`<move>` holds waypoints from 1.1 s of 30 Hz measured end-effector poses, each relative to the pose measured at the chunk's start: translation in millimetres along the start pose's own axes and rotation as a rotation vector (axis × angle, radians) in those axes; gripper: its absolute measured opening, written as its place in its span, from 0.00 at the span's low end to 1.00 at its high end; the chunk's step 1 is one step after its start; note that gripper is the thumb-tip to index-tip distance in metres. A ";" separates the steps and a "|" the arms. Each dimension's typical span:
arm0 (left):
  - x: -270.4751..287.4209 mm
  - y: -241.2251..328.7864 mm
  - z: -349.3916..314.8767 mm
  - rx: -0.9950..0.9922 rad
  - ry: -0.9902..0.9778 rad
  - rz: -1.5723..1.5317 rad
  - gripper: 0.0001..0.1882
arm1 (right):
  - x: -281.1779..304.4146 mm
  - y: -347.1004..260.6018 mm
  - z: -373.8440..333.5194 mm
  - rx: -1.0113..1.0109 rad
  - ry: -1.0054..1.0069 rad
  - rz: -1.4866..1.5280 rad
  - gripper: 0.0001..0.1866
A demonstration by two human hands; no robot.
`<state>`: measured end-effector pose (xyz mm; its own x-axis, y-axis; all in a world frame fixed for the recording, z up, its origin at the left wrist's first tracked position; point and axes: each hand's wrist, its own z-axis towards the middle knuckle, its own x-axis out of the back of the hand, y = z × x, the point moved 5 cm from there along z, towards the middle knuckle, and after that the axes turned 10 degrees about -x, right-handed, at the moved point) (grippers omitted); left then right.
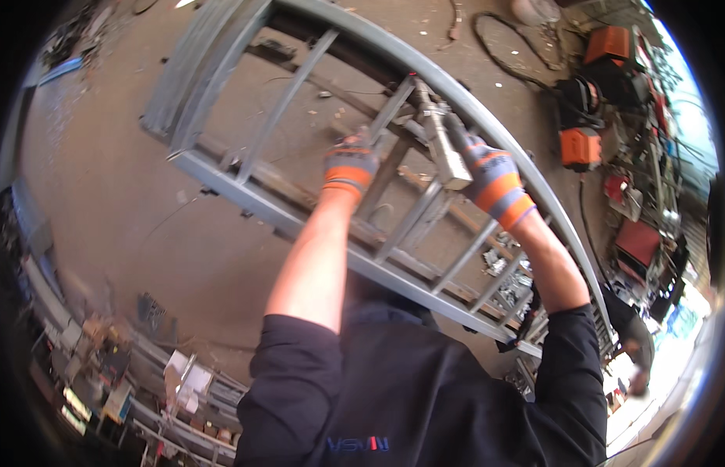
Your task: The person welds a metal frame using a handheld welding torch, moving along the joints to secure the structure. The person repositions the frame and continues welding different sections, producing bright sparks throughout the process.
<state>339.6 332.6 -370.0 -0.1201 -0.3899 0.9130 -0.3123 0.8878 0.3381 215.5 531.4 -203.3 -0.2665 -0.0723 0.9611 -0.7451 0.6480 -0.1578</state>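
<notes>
I had the left hand (351, 161) pinching a short bar (394, 106) inside the metal frame (261, 201), the right hand's (487, 167) fingers curled round a silver tool (440, 144); a loosened pinch risked skewing the bar.

Free gap between left hand (351, 163) and slanting grey bar (288, 106), curved rail (440, 75) beyond.

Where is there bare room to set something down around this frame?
Bare floor spreads between the metal frame and the clutter at lower left; the frame's leftmost opening looks mostly free. Orange machines and a black cable crowd the upper right.
</notes>
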 end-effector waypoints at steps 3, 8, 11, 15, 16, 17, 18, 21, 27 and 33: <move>-0.8 0.9 0.8 0.023 -0.003 -0.058 0.21 | 2.4 -3.3 5.6 -0.008 0.029 -0.044 0.45; -1.8 1.2 3.1 0.036 -0.006 -0.114 0.22 | 8.0 -4.8 4.3 -0.086 -0.076 -0.054 0.52; 0.9 1.5 -0.1 0.013 -0.022 -0.096 0.21 | 8.9 -5.4 6.8 -0.093 -0.102 -0.097 0.51; 3.4 1.5 -0.4 0.028 -0.102 -0.073 0.22 | 9.1 -3.9 7.7 -0.111 -0.139 -0.047 0.50; 3.0 1.7 -0.6 0.025 -0.140 -0.047 0.23 | 10.0 -4.0 8.0 -0.104 -0.127 -0.042 0.50; 4.0 2.3 -0.8 0.030 -0.129 -0.057 0.23 | 11.3 -4.5 6.8 -0.091 -0.115 -0.032 0.50; 5.2 2.3 -1.0 0.043 -0.112 -0.067 0.23 | 11.9 -4.2 6.6 -0.093 -0.114 -0.021 0.50; 6.5 3.4 -2.6 0.033 -0.088 -0.056 0.25 | 13.6 -4.0 5.1 -0.102 -0.115 -0.011 0.49; 5.6 0.6 -1.0 0.032 -0.132 -0.065 0.31 | 19.7 -5.0 2.2 -0.102 -0.092 -0.022 0.46; 6.0 1.7 -0.7 0.047 -0.122 -0.059 0.35 | 22.6 -5.3 -0.5 -0.122 -0.111 -0.016 0.46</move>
<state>339.1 331.9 -363.7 -0.2128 -0.4700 0.8566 -0.3659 0.8512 0.3761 213.7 526.7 -180.7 -0.3263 -0.1627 0.9312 -0.6720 0.7328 -0.1074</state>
